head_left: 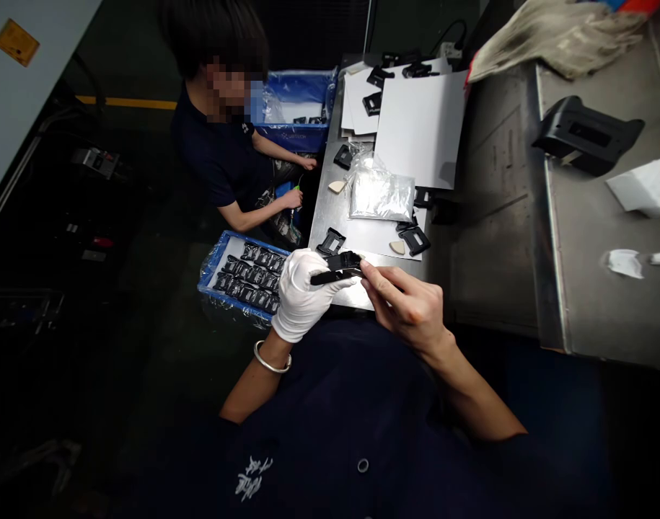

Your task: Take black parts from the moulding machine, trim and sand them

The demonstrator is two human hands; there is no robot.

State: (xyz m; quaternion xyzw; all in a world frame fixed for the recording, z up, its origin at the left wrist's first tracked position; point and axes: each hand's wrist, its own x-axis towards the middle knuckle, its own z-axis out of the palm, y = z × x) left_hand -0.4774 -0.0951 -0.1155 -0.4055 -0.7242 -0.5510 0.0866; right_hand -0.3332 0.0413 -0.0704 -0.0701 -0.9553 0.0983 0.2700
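My left hand (pixel 302 294), in a white glove, grips a black plastic part (pixel 337 267) in front of my chest. Bare fingers of my right hand (pixel 408 299) close on the right end of the same part; whether they also pinch something small, I cannot tell. Just beyond, a similar black plastic frame (pixel 331 241) lies on the metal table (pixel 330 209). Another black frame (pixel 415 241) rests at the right beside a beige wedge-shaped pad (pixel 397 247). A second beige pad (pixel 337 187) lies farther back, near a clear plastic bag (pixel 382 196).
A blue crate (pixel 226 249) with rows of black parts stands left of the table. Another person (pixel 216 158) sits beyond it, near a second blue crate (pixel 294 137). White sheets (pixel 421 130) cover the table's back. On the right metal bench (pixel 583 252) sits a larger black part (pixel 589 137).
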